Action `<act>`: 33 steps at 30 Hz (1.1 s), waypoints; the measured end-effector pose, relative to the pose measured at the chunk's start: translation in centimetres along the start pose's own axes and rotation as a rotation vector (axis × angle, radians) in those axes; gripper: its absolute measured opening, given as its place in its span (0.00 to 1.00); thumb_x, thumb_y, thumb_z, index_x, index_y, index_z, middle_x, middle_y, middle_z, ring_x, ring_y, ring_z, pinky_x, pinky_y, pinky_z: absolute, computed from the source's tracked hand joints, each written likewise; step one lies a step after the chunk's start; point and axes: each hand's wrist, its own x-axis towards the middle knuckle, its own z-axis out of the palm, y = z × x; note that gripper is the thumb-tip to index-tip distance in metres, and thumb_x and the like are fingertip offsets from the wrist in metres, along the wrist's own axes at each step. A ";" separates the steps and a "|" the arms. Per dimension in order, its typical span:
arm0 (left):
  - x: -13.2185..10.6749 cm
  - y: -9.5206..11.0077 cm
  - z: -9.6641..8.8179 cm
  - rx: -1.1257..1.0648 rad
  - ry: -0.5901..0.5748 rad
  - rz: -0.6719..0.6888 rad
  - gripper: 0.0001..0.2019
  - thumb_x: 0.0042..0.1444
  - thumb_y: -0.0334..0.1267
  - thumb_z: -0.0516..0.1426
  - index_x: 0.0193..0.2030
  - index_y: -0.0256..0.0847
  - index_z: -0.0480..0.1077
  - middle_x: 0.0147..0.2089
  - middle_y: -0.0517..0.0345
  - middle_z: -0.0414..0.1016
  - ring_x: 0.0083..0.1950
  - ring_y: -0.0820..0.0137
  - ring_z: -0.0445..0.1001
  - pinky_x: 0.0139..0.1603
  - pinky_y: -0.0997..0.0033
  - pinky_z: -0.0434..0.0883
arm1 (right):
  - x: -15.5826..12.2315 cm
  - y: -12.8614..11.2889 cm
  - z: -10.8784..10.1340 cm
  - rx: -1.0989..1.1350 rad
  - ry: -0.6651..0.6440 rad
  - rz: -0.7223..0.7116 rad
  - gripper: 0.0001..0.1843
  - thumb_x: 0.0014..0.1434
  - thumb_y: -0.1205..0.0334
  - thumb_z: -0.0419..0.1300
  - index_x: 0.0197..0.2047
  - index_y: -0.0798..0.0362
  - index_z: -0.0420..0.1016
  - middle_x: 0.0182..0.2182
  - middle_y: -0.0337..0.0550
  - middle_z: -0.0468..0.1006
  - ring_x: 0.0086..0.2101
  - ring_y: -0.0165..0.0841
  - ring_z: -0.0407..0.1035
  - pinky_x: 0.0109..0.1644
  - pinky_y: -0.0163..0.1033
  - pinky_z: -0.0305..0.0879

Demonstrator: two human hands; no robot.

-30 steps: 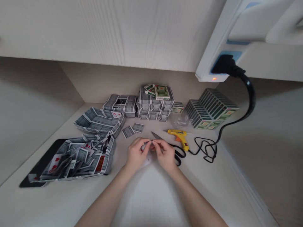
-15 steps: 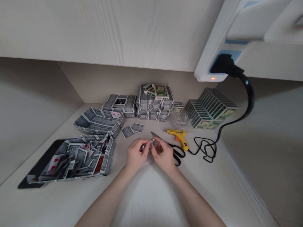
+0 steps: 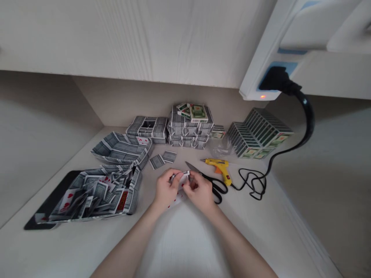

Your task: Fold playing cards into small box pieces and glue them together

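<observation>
My left hand (image 3: pixel 165 190) and my right hand (image 3: pixel 200 192) meet over the middle of the white table (image 3: pixel 179 243). Both pinch a small folded playing card (image 3: pixel 182 179) between fingertips, its white face with red pips showing. More card pieces (image 3: pixel 177 199) lie on the table under my hands. Black-handled scissors (image 3: pixel 209 182) rest just right of my right hand, blades pointing back left. A yellow glue gun (image 3: pixel 219 166) lies beyond the scissors.
A tray of folded cards (image 3: pixel 95 193) sits on a black mat at left, a card-built boat shape (image 3: pixel 120 148) behind it. Card boxes (image 3: pixel 189 127) and decks (image 3: pixel 256 135) line the back wall. A black cord (image 3: pixel 255 181) runs to a power strip (image 3: pixel 262 83).
My hands have turned and folded the card between them; it now shows more of its white face. Both hands stayed in the same spot.
</observation>
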 end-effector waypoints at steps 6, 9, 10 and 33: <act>0.1 -0.4 0.2 -0.030 0.004 -0.037 0.06 0.51 0.37 0.53 0.30 0.39 0.69 0.27 0.61 0.73 0.29 0.75 0.70 0.28 0.77 0.65 | 0.1 0.4 0.0 -0.009 -0.027 0.006 0.17 0.47 0.64 0.53 0.41 0.56 0.72 0.23 0.40 0.76 0.19 0.29 0.65 0.25 0.32 0.63; 0.2 -0.5 0.2 -0.006 -0.004 -0.025 0.06 0.52 0.38 0.53 0.31 0.39 0.69 0.28 0.61 0.74 0.30 0.74 0.70 0.30 0.76 0.66 | 0.1 0.5 -0.2 0.019 -0.029 0.025 0.18 0.47 0.65 0.52 0.42 0.56 0.72 0.21 0.39 0.75 0.19 0.29 0.65 0.25 0.32 0.63; 0.2 -0.6 0.2 0.007 -0.007 -0.012 0.06 0.52 0.38 0.53 0.31 0.39 0.69 0.29 0.61 0.74 0.31 0.74 0.70 0.31 0.76 0.66 | 0.1 0.5 -0.2 0.044 -0.030 0.030 0.18 0.48 0.65 0.51 0.43 0.56 0.72 0.20 0.38 0.74 0.19 0.28 0.65 0.25 0.32 0.63; -0.2 -0.5 0.1 0.175 -0.021 0.249 0.05 0.55 0.35 0.51 0.33 0.41 0.68 0.31 0.58 0.73 0.36 0.71 0.70 0.38 0.72 0.66 | 0.2 -0.1 -0.7 0.072 -0.016 -0.076 0.14 0.57 0.63 0.49 0.35 0.51 0.76 0.23 0.41 0.76 0.24 0.31 0.68 0.31 0.34 0.64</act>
